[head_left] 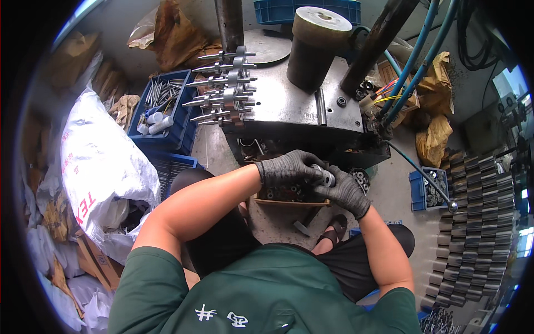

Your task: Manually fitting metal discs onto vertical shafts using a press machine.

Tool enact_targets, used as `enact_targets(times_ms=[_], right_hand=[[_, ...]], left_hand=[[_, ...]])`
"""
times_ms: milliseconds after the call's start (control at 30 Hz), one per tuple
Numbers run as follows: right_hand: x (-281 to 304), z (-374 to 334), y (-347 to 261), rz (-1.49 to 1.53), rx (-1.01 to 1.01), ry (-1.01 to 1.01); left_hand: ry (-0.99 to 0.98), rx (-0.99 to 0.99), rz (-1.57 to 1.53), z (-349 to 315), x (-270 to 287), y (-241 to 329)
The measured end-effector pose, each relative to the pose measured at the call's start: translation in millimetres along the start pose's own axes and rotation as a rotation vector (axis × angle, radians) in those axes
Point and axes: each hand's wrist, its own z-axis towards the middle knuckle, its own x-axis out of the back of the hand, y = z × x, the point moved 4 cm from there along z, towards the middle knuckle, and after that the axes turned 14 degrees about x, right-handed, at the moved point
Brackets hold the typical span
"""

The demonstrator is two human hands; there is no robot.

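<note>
Both of my hands wear dark grey knitted gloves and meet over an open box of small metal parts (272,196). Between them is a short metal ring-shaped part (327,177), its pale round end facing partly up. My left hand (290,168) closes on it from the left, and my right hand (346,192) grips it from the right with bent fingers. The gloves cover much of the part. Beyond my hands stands a steel machine table (278,106). Several pointed shafts with round collars (229,92) lie in a row along its left edge.
A thick steel cylinder (312,55) rises from the table, beside a dark post and blue hoses (414,61). Blue bins (186,114) and a white sack (100,161) stand left. At right are a blue crate (417,192), a ball-ended lever (452,207) and stacked metal cylinders (473,222). A hammer (303,227) lies below.
</note>
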Motion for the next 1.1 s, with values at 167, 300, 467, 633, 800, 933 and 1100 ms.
enact_targets(times_ms=[167, 300, 467, 633, 800, 933, 1100], right_hand=[[-15, 5, 8, -0.249, -0.038, -0.067], [4, 13, 32, -0.649, -0.215, -0.094], [25, 3, 79, -0.329, -0.224, 0.138], [22, -6, 36, 0.510, -0.113, 0.342], [11, 0, 2, 0.925, 0.052, 0.224], [27, -28, 18, 0.941, 0.141, 0.351], [12, -7, 20, 1.080, 0.283, 0.452]], left_hand=[[0.201, 0.100, 0.081, -10, -6, 1], [0.467, -0.001, 0.381, -1, -4, -3], [0.673, 0.158, -0.187, 13, 40, -34], [0.584, 0.153, -0.828, 41, 72, -73], [0.646, -0.022, -0.455, 67, 118, -123], [0.536, 0.307, -0.999, 53, 41, -53], [0.059, 0.271, -0.493, 58, -3, -69]])
